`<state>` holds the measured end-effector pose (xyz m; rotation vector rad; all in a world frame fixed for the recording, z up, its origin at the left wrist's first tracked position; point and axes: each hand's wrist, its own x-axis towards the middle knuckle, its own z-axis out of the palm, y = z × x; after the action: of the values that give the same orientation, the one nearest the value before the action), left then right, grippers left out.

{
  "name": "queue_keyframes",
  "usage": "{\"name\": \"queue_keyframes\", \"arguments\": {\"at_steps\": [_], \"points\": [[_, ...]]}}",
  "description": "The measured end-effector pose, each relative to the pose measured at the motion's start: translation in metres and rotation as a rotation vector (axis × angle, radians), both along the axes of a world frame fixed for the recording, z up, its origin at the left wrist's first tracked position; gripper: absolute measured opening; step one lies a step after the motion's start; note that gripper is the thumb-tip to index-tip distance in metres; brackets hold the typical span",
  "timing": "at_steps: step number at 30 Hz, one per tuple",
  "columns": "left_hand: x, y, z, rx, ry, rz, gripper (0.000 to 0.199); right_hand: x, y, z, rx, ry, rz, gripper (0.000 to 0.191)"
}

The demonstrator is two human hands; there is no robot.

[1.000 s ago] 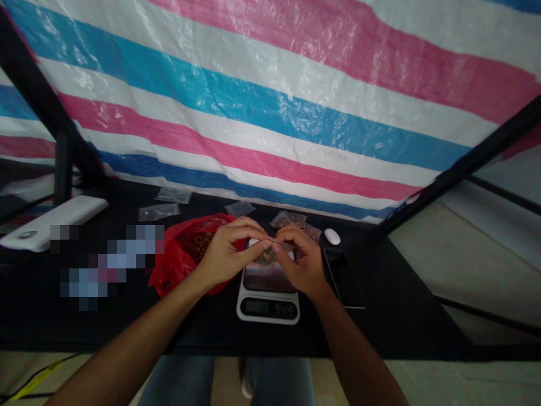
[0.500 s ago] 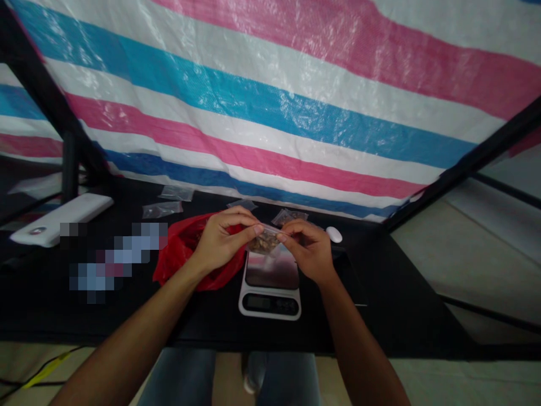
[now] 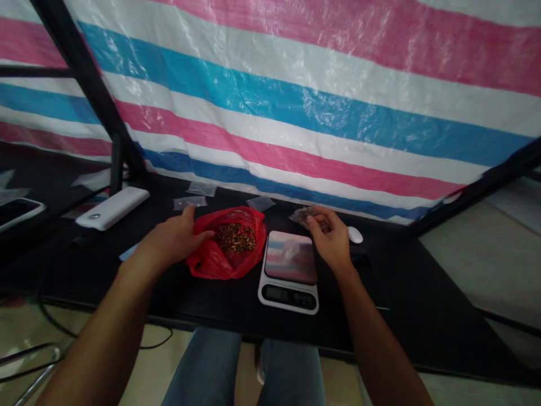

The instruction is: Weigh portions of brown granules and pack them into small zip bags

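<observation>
My left hand (image 3: 171,239) is over the left rim of a red plastic bag (image 3: 228,268), thumb and forefinger apart, with nothing seen in it. Inside the red bag lies a heap of small brown and yellowish pieces (image 3: 236,238), too small to name. Beyond the right back corner of a white digital kitchen scale (image 3: 288,299), my right hand (image 3: 332,239) pinches a small clear zip bag (image 3: 322,224) of brown pieces. Another filled zip bag (image 3: 299,215) lies against it on the black table; its exact outline is partly hidden. Nothing rests on the scale's shiny plate.
Flat clear zip bags (image 3: 189,202) lie at the back, one (image 3: 260,203) behind the red bag. A white oblong device (image 3: 113,208) and a phone (image 3: 19,213) are at left. A white oval object (image 3: 355,234) sits right of my hand. Striped sheeting (image 3: 296,124) hangs behind.
Both hands held the filled zip bag above the scale. They have parted: my right hand took it back and right to the other filled bag, while my left moved left, uncovering the red bag's contents.
</observation>
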<state>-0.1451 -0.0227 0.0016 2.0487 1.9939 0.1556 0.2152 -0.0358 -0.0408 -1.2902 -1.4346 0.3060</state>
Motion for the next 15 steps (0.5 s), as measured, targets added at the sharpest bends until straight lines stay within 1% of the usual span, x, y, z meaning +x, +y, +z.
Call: {"name": "queue_keyframes", "arguments": {"at_steps": [1,3,5,7,9,11,12,13,15], "points": [[0.003,0.001,-0.003,0.004,-0.008,-0.066,0.076,-0.001,0.001,-0.004,-0.015,-0.023,0.015,0.036],[0.011,0.005,-0.001,0.084,-0.056,-0.173,0.067,-0.002,0.002,-0.009,-0.027,-0.05,0.02,0.033],[0.019,0.008,0.009,0.2,-0.134,-0.222,0.065,-0.002,0.002,-0.009,-0.02,-0.034,0.005,0.033],[0.022,0.009,0.023,0.311,-0.226,-0.259,0.063,0.0,0.002,-0.007,-0.007,-0.006,-0.014,0.033],[0.021,0.007,0.034,0.356,-0.28,-0.339,0.057,0.001,0.001,-0.005,-0.002,-0.002,-0.035,0.033],[0.019,0.001,0.039,0.3,-0.237,-0.433,0.048,0.001,0.001,-0.004,-0.003,-0.023,-0.042,0.031],[0.018,-0.002,0.039,0.268,-0.176,-0.447,0.043,0.001,0.001,-0.004,-0.002,-0.037,-0.038,0.03],[0.019,-0.006,0.039,0.262,-0.1,-0.431,0.041,0.001,0.001,-0.004,0.001,-0.051,-0.03,0.029],[0.023,-0.013,0.039,0.351,0.043,-0.347,0.04,0.0,0.001,-0.004,0.007,-0.087,-0.01,0.026]]}}
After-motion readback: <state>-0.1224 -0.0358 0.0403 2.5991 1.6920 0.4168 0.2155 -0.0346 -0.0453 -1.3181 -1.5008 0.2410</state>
